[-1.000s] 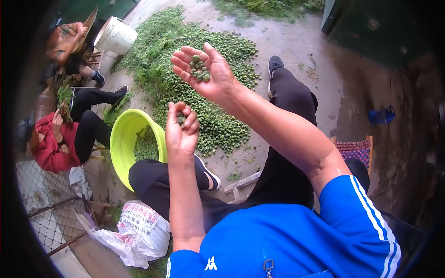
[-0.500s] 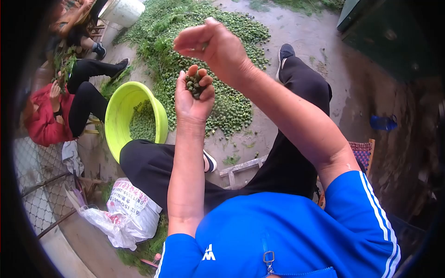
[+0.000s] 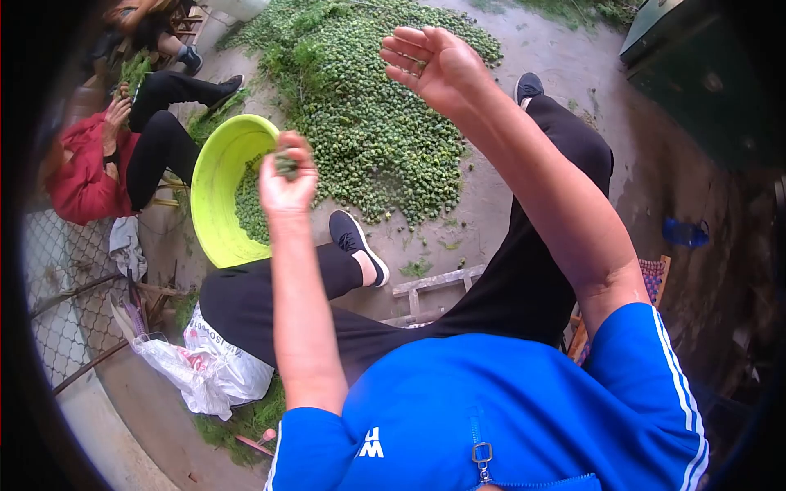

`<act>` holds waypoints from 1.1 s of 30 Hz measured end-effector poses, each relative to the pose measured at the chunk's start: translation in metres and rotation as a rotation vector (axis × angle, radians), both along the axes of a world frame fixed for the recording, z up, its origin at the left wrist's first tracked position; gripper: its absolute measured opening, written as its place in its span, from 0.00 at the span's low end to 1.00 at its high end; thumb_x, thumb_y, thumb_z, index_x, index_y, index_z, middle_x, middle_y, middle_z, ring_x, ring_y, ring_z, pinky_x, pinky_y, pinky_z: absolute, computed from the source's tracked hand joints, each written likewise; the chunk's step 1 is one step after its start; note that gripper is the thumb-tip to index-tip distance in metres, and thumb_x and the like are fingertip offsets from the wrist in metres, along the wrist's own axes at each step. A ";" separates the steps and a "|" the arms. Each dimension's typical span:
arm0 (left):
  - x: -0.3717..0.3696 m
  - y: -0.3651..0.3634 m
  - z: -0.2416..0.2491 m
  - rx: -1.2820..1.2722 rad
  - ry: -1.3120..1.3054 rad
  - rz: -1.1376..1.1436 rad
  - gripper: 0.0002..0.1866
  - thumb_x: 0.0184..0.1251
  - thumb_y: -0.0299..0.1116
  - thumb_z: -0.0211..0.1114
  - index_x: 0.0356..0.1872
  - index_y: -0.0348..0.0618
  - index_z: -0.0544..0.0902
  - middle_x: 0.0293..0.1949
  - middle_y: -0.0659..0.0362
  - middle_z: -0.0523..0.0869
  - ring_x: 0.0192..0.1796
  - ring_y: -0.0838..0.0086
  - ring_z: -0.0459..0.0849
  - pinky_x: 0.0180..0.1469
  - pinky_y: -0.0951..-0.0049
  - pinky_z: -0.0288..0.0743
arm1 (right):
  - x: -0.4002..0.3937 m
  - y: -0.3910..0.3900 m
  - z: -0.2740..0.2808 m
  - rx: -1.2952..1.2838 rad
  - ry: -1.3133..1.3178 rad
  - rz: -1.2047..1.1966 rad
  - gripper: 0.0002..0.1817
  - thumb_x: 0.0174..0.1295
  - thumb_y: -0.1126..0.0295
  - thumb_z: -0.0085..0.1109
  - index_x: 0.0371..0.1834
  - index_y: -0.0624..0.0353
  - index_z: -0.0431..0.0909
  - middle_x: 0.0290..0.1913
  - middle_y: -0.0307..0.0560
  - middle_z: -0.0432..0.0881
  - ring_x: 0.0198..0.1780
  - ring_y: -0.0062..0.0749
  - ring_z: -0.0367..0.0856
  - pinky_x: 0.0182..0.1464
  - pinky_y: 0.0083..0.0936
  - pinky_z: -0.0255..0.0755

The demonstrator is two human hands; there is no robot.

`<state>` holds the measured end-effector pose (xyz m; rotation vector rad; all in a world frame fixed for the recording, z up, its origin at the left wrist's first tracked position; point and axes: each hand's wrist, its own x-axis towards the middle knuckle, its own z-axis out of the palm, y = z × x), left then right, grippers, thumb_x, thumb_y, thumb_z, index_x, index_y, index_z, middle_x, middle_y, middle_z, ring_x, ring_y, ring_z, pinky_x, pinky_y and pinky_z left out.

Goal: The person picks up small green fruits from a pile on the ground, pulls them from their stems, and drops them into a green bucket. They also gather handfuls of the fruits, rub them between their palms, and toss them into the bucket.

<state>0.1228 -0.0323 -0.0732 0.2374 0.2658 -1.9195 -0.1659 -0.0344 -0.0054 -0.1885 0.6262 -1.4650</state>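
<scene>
Our left fingers curl partly closed around some small green cones, just beside the yellow-green tub. Our right fingers spread loosely open, palm showing, above the large heap of cones on the floor beyond our left fingers.

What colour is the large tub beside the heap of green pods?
The tub is yellow-green, clearest in the head view.
</scene>
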 end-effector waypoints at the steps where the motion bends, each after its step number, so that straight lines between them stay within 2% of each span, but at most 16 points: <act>1: 0.028 -0.010 0.004 0.090 -0.019 0.150 0.23 0.74 0.45 0.41 0.53 0.34 0.73 0.45 0.42 0.79 0.46 0.56 0.82 0.40 0.60 0.84 | 0.000 0.002 0.001 -0.025 0.162 -0.004 0.21 0.71 0.62 0.36 0.56 0.67 0.67 0.54 0.58 0.72 0.56 0.48 0.73 0.58 0.45 0.70; 2: 0.060 -0.021 0.009 0.178 -0.039 0.303 0.24 0.74 0.45 0.41 0.54 0.34 0.72 0.45 0.41 0.79 0.47 0.54 0.81 0.42 0.58 0.83 | 0.001 0.004 0.002 -0.052 0.323 -0.003 0.22 0.71 0.61 0.38 0.59 0.68 0.66 0.57 0.61 0.70 0.59 0.50 0.71 0.61 0.45 0.68; 4: 0.157 -0.055 -0.034 0.143 -0.245 0.583 0.28 0.74 0.49 0.40 0.61 0.35 0.66 0.53 0.39 0.74 0.54 0.49 0.78 0.51 0.50 0.79 | 0.002 0.006 0.006 0.007 0.319 -0.017 0.22 0.70 0.61 0.43 0.60 0.65 0.64 0.61 0.61 0.67 0.60 0.52 0.69 0.59 0.46 0.70; 8: 0.106 -0.031 -0.025 0.518 -0.511 0.604 0.30 0.72 0.52 0.43 0.66 0.41 0.61 0.65 0.40 0.61 0.65 0.49 0.67 0.61 0.42 0.67 | 0.000 0.005 0.006 0.065 0.318 -0.034 0.27 0.66 0.64 0.48 0.66 0.63 0.56 0.68 0.56 0.55 0.65 0.52 0.63 0.58 0.58 0.68; 10: 0.097 -0.042 -0.081 0.432 -0.508 0.513 0.26 0.70 0.46 0.50 0.61 0.38 0.67 0.61 0.39 0.68 0.60 0.50 0.73 0.59 0.45 0.71 | 0.001 0.006 0.004 0.070 0.337 -0.121 0.23 0.67 0.64 0.46 0.63 0.63 0.61 0.63 0.56 0.63 0.64 0.50 0.65 0.58 0.55 0.68; 11: 0.118 -0.061 -0.143 0.229 -0.414 0.114 0.23 0.69 0.43 0.53 0.58 0.37 0.70 0.58 0.41 0.72 0.56 0.51 0.76 0.57 0.47 0.73 | -0.002 0.007 0.002 0.086 0.344 -0.124 0.23 0.67 0.64 0.46 0.63 0.63 0.61 0.63 0.56 0.63 0.64 0.50 0.65 0.58 0.55 0.68; 13: 0.097 -0.059 -0.178 0.100 -0.540 -0.165 0.17 0.66 0.37 0.58 0.50 0.36 0.74 0.49 0.45 0.78 0.49 0.55 0.80 0.53 0.51 0.77 | -0.008 0.006 0.004 0.003 0.237 -0.070 0.21 0.64 0.72 0.45 0.61 0.64 0.64 0.54 0.53 0.73 0.54 0.42 0.73 0.54 0.40 0.71; 14: 0.041 -0.039 -0.163 0.176 -0.782 -0.049 0.14 0.65 0.34 0.60 0.47 0.36 0.75 0.44 0.48 0.80 0.46 0.57 0.81 0.51 0.53 0.78 | -0.010 0.004 0.007 -0.044 0.182 -0.043 0.20 0.62 0.76 0.44 0.59 0.65 0.66 0.49 0.52 0.78 0.50 0.38 0.78 0.51 0.33 0.72; 15: 0.018 -0.031 -0.164 0.238 -0.879 -0.086 0.13 0.66 0.32 0.58 0.48 0.38 0.75 0.47 0.47 0.78 0.48 0.56 0.80 0.53 0.52 0.77 | -0.011 0.015 0.016 -0.153 0.286 -0.005 0.25 0.60 0.78 0.43 0.64 0.63 0.59 0.56 0.52 0.72 0.58 0.41 0.73 0.57 0.38 0.68; 20: -0.013 -0.006 -0.211 0.349 -1.294 -0.320 0.25 0.66 0.37 0.59 0.62 0.42 0.66 0.65 0.46 0.64 0.59 0.46 0.72 0.56 0.45 0.72 | -0.026 0.006 0.003 0.002 0.181 0.061 0.21 0.61 0.73 0.48 0.59 0.60 0.63 0.57 0.49 0.70 0.63 0.39 0.66 0.62 0.43 0.61; 22: -0.015 -0.002 -0.236 0.550 -1.395 -0.404 0.29 0.67 0.43 0.58 0.68 0.55 0.60 0.72 0.52 0.53 0.65 0.44 0.65 0.55 0.34 0.64 | -0.028 0.008 0.004 0.020 0.213 0.071 0.21 0.63 0.70 0.50 0.59 0.59 0.64 0.57 0.47 0.70 0.63 0.38 0.65 0.65 0.42 0.56; 26: -0.020 0.011 -0.256 0.850 -1.312 -0.542 0.31 0.68 0.54 0.51 0.70 0.62 0.58 0.72 0.59 0.55 0.67 0.43 0.58 0.58 0.27 0.54 | -0.036 0.013 0.013 0.000 0.347 0.149 0.22 0.65 0.67 0.50 0.61 0.62 0.63 0.56 0.46 0.70 0.64 0.37 0.63 0.67 0.41 0.53; 29: -0.029 0.011 -0.276 0.958 -1.424 -0.486 0.28 0.67 0.50 0.56 0.66 0.57 0.65 0.67 0.56 0.66 0.62 0.49 0.68 0.56 0.38 0.64 | -0.036 0.018 0.019 -0.025 0.279 0.149 0.23 0.66 0.66 0.50 0.61 0.65 0.62 0.57 0.49 0.68 0.63 0.39 0.63 0.68 0.39 0.54; 31: -0.032 0.013 -0.295 0.802 -1.951 -0.063 0.17 0.60 0.35 0.65 0.51 0.49 0.78 0.46 0.55 0.82 0.45 0.62 0.82 0.49 0.57 0.74 | -0.041 0.023 0.019 -0.067 0.241 0.154 0.23 0.66 0.66 0.50 0.61 0.67 0.62 0.57 0.51 0.67 0.63 0.39 0.63 0.67 0.38 0.56; 32: -0.028 0.015 -0.301 0.805 -1.952 -0.066 0.17 0.60 0.35 0.65 0.51 0.49 0.78 0.46 0.55 0.82 0.45 0.62 0.82 0.49 0.57 0.74 | -0.042 0.025 0.021 -0.095 0.223 0.157 0.23 0.66 0.66 0.50 0.61 0.67 0.62 0.57 0.51 0.67 0.63 0.40 0.63 0.67 0.38 0.57; 33: -0.022 0.016 -0.300 0.390 -2.196 -0.142 0.14 0.56 0.30 0.67 0.45 0.47 0.80 0.41 0.56 0.82 0.41 0.64 0.82 0.45 0.63 0.74 | -0.043 0.026 0.024 -0.122 0.204 0.160 0.23 0.67 0.66 0.50 0.60 0.68 0.62 0.58 0.52 0.66 0.63 0.40 0.63 0.67 0.37 0.58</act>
